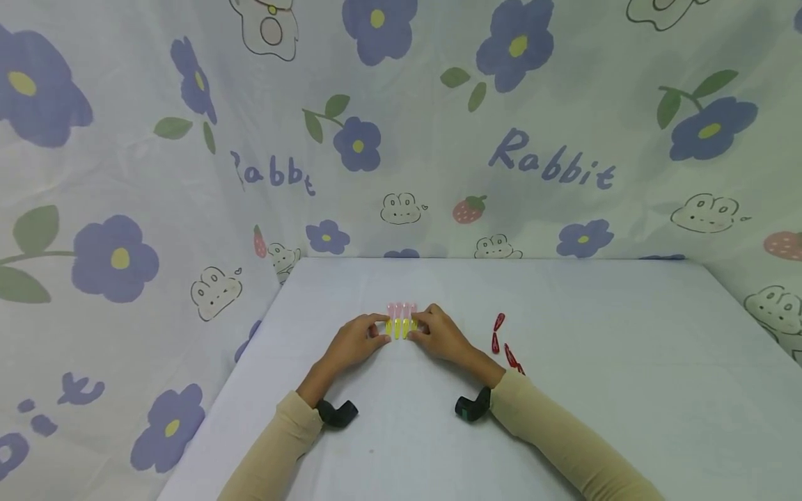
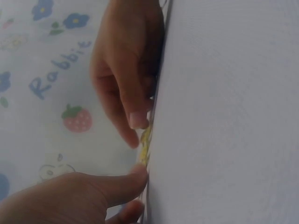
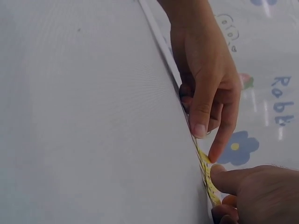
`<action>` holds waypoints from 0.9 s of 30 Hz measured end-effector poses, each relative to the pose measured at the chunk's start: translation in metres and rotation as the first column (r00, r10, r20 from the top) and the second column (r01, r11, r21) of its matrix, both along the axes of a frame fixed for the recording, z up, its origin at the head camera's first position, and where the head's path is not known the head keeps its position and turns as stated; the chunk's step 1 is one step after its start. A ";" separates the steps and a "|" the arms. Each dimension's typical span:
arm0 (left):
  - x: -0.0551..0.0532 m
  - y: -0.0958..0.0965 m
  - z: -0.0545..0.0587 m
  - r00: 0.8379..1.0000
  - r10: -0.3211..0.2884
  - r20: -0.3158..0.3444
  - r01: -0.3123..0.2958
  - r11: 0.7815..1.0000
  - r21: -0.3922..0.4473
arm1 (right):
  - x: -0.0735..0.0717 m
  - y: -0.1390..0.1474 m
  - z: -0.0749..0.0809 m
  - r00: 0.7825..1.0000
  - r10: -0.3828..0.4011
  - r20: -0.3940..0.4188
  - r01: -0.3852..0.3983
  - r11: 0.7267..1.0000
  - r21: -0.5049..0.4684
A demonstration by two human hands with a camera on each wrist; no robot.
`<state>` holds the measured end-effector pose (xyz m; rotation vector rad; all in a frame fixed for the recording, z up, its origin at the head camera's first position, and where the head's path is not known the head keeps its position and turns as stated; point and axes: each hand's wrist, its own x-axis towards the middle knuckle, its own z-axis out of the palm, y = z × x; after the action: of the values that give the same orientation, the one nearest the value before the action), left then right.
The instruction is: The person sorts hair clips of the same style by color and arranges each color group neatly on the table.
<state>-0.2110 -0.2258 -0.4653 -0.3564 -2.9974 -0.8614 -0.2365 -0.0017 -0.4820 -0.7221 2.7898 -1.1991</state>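
Note:
On the white table, several yellow hair clips lie side by side, just below a row of pink hair clips. My left hand pinches the leftmost yellow clip between thumb and forefinger. At the other end, my right hand has its thumb and forefinger around the rightmost yellow clip. Both hands face each other across the row. The left wrist view shows yellow clips edge-on between the fingertips. In the right wrist view, the yellow clips appear beside the right thumb.
Red hair clips lie scattered right of the right hand, the lowest one partly hidden by the right forearm. A patterned cloth hangs behind the white table and along its sides. Black wrist cameras are strapped under both wrists.

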 end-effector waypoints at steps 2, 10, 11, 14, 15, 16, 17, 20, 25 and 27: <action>0.000 -0.001 0.000 1.000 -0.001 -0.001 0.001 1.000 0.001 | -0.001 0.000 0.000 1.000 0.004 -0.003 -0.004 1.000 0.001; 0.000 -0.001 -0.003 0.999 -0.014 -0.028 0.015 1.000 0.005 | -0.004 0.002 0.002 1.000 0.014 0.002 -0.014 0.999 -0.030; 0.000 -0.001 -0.003 0.999 -0.015 -0.031 0.015 1.000 0.008 | -0.004 0.002 0.003 1.000 0.012 0.016 -0.012 0.999 -0.036; 0.001 -0.001 -0.003 0.999 -0.017 -0.029 0.018 1.000 0.012 | -0.003 0.002 0.004 0.999 0.005 0.054 -0.003 0.999 -0.047; 0.001 -0.001 -0.003 0.999 -0.017 -0.027 0.017 1.000 0.012 | -0.003 0.003 0.005 0.998 0.004 0.064 -0.001 0.999 -0.049; 0.001 -0.001 -0.003 1.000 -0.017 -0.025 0.018 1.000 0.011 | -0.002 0.003 0.007 0.997 0.001 0.073 0.002 0.999 -0.050; 0.001 -0.001 -0.002 1.000 -0.018 -0.023 0.018 1.000 0.012 | -0.002 0.004 0.008 0.997 -0.002 0.079 0.006 0.999 -0.051; 0.001 -0.001 -0.002 1.000 -0.014 -0.015 0.015 1.000 0.017 | 0.001 0.007 0.015 0.996 -0.018 0.085 0.023 0.998 -0.062; 0.001 -0.001 0.000 1.000 -0.005 -0.001 0.005 1.000 0.025 | 0.006 0.022 0.032 0.999 -0.035 0.040 0.040 0.994 -0.106; 0.004 -0.001 0.003 1.000 0.016 0.016 -0.017 0.999 0.032 | 0.009 0.033 0.038 1.000 -0.026 0.010 0.027 0.994 -0.105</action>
<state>-0.2069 -0.2265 -0.4623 -0.3259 -2.9920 -0.9148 -0.2271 0.0316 -0.4437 -0.6865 2.7550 -1.3593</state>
